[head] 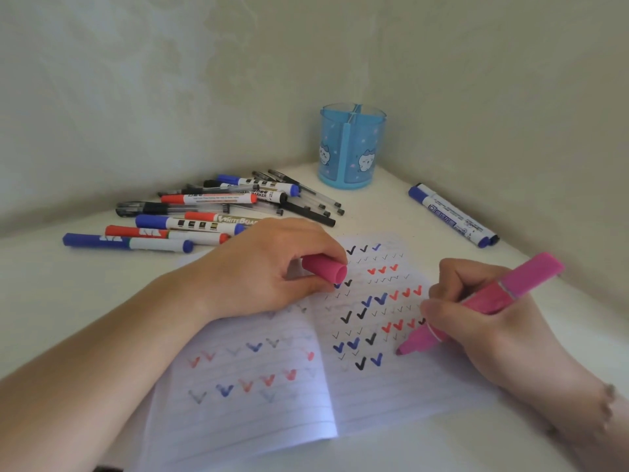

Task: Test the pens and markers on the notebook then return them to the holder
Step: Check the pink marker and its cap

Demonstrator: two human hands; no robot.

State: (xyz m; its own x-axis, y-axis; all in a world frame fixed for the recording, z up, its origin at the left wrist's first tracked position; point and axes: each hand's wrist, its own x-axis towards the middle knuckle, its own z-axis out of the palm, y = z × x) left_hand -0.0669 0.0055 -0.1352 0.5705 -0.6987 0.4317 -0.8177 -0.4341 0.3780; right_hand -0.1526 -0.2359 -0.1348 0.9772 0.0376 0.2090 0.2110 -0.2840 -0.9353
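Note:
An open lined notebook (272,403) lies in front of me, its pages covered with black, blue and red check marks. My right hand (493,335) grips an uncapped pink marker (490,298), its tip touching the right page. My left hand (272,267) rests on the notebook and pinches the pink cap (325,269). The blue see-through holder (352,146) with cat drawings stands in the corner; nothing shows inside it. A pile of pens and markers (211,212) lies at the back left.
Two blue markers (452,216) lie side by side on the white table (374,212) to the right of the holder. Walls close the corner behind the holder and along both sides.

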